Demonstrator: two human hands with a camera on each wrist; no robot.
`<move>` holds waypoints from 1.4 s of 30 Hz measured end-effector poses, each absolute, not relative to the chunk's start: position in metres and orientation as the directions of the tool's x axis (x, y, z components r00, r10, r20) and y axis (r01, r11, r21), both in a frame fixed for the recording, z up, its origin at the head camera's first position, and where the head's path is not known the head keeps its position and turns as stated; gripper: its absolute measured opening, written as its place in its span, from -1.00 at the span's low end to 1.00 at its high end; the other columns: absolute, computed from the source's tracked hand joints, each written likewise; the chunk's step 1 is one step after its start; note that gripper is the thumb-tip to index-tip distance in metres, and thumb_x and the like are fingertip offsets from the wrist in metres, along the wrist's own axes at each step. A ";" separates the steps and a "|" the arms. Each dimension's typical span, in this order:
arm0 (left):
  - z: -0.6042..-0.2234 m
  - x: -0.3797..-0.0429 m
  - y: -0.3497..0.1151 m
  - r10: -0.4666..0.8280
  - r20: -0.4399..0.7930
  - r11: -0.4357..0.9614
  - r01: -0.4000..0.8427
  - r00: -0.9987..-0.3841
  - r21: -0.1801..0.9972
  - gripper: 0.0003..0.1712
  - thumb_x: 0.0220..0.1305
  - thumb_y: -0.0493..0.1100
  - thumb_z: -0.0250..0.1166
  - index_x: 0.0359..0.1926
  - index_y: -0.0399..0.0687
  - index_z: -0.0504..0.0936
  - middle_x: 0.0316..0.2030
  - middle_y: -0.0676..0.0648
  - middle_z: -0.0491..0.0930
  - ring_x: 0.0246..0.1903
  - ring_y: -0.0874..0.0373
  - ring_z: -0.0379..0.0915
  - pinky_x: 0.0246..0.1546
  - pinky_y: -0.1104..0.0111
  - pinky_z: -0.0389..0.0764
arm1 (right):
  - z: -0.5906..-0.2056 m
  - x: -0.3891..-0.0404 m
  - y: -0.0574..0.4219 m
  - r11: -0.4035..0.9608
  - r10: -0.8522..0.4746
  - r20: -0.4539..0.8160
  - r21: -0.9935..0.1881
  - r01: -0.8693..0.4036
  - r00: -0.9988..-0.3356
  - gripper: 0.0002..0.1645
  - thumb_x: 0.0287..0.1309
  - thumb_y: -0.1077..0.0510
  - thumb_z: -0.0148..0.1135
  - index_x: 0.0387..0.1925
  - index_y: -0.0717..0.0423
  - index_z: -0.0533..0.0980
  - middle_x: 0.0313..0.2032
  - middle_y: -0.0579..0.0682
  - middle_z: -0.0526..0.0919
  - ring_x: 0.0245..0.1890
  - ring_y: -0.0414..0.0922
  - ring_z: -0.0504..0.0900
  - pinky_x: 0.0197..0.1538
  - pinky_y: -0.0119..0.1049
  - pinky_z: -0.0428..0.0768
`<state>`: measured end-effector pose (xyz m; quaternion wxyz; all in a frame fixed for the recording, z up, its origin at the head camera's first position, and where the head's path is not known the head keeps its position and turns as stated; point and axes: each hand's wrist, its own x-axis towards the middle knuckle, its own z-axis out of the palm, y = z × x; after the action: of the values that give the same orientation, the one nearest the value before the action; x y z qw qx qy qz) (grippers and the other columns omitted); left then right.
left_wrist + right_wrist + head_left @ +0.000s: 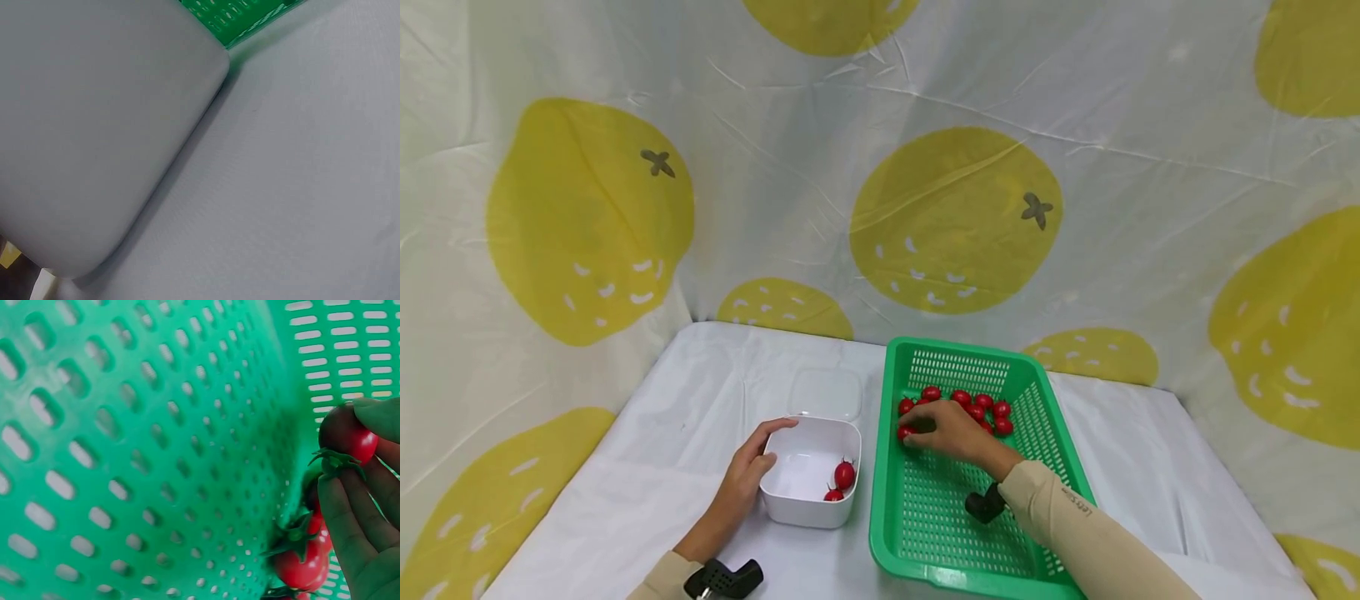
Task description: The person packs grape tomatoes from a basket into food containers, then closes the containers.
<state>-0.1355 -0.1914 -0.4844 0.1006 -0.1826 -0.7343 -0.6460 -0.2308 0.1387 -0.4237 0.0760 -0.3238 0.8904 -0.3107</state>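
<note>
Right hand (951, 429) has 1 cherry tomato (350, 434) pinched thumb-to-fingers, closed just to fruit width, inside the green plastic basket (882, 500). Left hand (747, 472) grips the white square container (808, 513) by its rim, probably to steady it; 2 more tomatoes (845, 476) sit inside.

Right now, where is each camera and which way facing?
Head: on head, facing forward and down at square white box, perforated green plastic basket, left hand, right hand, beige sleeves.
Left wrist: on that wrist, facing box exterior; no hand discernible.
Right wrist: on that wrist, facing into basket; right hand pinches round red tomato.
Wrist views share basket.
</note>
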 end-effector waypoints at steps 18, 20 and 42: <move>-0.481 -0.137 -0.189 0.135 0.404 0.110 0.419 -0.905 0.901 -0.40 0.22 -0.48 -0.19 0.24 -0.10 0.43 0.22 -0.15 0.42 0.32 0.32 0.14 0.29 0.65 -0.04 | -0.407 -0.231 0.137 0.512 -0.568 0.125 -0.720 -0.468 -0.814 -0.68 0.17 0.07 0.34 -0.04 0.06 0.65 -0.14 -0.12 0.69 -0.10 -0.14 0.64 -0.03 -0.21 0.62; -0.482 -0.137 -0.189 0.130 0.400 0.110 0.414 -0.907 0.904 -0.39 0.21 -0.48 -0.19 0.23 -0.10 0.43 0.21 -0.15 0.43 0.32 0.32 0.14 0.29 0.65 -0.04 | -0.405 -0.230 0.137 0.507 -0.559 0.131 -0.727 -0.463 -0.819 -0.67 0.16 0.05 0.35 -0.04 0.04 0.65 -0.14 -0.14 0.70 -0.10 -0.16 0.64 -0.04 -0.22 0.63; -0.483 -0.135 -0.191 0.133 0.397 0.106 0.411 -0.908 0.905 -0.39 0.20 -0.49 -0.19 0.23 -0.11 0.43 0.22 -0.18 0.42 0.32 0.34 0.15 0.28 0.66 -0.02 | -0.347 -0.196 0.106 0.345 -0.566 0.217 -0.814 -0.468 -0.796 -0.65 0.17 0.29 0.30 0.00 0.33 0.58 -0.11 0.20 0.68 -0.16 0.10 0.69 -0.13 -0.39 0.64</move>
<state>-0.1353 -0.1910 -0.4827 0.1084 -0.1850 -0.7355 -0.6427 -0.1957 0.1059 -0.3472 0.0514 -0.3156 0.8185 -0.4773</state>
